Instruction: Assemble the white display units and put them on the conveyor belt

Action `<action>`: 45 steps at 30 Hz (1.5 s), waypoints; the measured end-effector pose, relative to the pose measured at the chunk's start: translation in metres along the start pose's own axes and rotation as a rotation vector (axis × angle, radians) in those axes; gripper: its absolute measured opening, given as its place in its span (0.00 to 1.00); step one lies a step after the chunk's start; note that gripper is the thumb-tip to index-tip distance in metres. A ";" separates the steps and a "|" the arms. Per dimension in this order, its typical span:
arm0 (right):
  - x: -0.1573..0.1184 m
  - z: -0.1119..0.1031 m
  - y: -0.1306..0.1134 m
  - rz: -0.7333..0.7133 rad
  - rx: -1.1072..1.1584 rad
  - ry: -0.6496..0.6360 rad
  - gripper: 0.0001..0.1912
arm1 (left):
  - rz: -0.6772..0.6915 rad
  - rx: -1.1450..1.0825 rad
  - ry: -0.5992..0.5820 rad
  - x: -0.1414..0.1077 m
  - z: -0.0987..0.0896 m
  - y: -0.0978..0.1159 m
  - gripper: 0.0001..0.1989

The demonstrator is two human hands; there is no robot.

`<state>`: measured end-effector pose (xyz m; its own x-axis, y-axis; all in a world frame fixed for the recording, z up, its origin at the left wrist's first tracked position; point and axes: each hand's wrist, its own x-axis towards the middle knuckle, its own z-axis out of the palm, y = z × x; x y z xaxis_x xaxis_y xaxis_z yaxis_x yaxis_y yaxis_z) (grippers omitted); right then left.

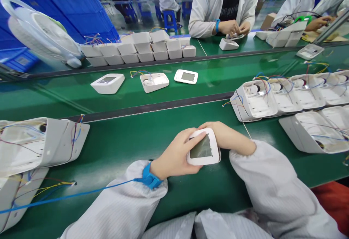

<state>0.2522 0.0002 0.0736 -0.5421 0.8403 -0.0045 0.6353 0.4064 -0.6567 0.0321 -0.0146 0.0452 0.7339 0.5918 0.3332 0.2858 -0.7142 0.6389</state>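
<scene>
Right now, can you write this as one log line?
left hand: holding white screened panel; right hand: touching panel's far edge; open housings with wires: both sides

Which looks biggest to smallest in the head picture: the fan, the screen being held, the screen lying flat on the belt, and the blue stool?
1. Fan
2. Held screen
3. Flat screen and blue stool: they look too alike to rank, and the stool is much farther away.

White panel [204,147] with gray screen, tilted in both hands [196,144].
</scene>
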 end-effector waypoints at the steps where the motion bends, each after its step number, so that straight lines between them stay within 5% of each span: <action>1: -0.001 -0.007 0.004 0.009 0.095 -0.052 0.10 | 0.007 0.027 -0.053 0.002 -0.002 0.001 0.45; 3: -0.002 -0.017 0.009 0.098 0.342 -0.065 0.10 | 0.018 0.057 -0.118 0.005 -0.006 0.000 0.44; 6: 0.001 -0.015 0.005 0.312 0.685 0.138 0.13 | 0.010 0.086 -0.177 0.008 -0.008 -0.004 0.47; 10: 0.011 0.009 -0.008 0.363 0.797 0.154 0.18 | -0.051 0.132 -0.195 0.008 -0.006 -0.007 0.53; 14: 0.016 0.024 -0.013 0.266 0.771 0.324 0.17 | -0.122 0.143 -0.110 0.005 0.005 -0.002 0.58; 18: 0.015 0.026 -0.014 0.285 0.554 0.508 0.21 | -0.176 0.200 0.061 0.002 0.016 0.001 0.51; 22: 0.013 0.026 -0.012 0.402 0.317 0.487 0.25 | -0.105 0.254 0.219 0.002 0.010 -0.004 0.48; 29: 0.012 0.026 -0.009 0.203 0.280 0.505 0.20 | -0.449 -0.170 0.180 0.007 -0.018 -0.006 0.19; 45: 0.009 0.025 -0.018 0.155 0.017 0.571 0.18 | -0.350 0.017 0.193 0.001 -0.010 0.003 0.16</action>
<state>0.2221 -0.0082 0.0660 -0.0585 0.9514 0.3025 0.6722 0.2615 -0.6926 0.0273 -0.0122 0.0545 0.4618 0.8587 0.2223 0.5099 -0.4621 0.7256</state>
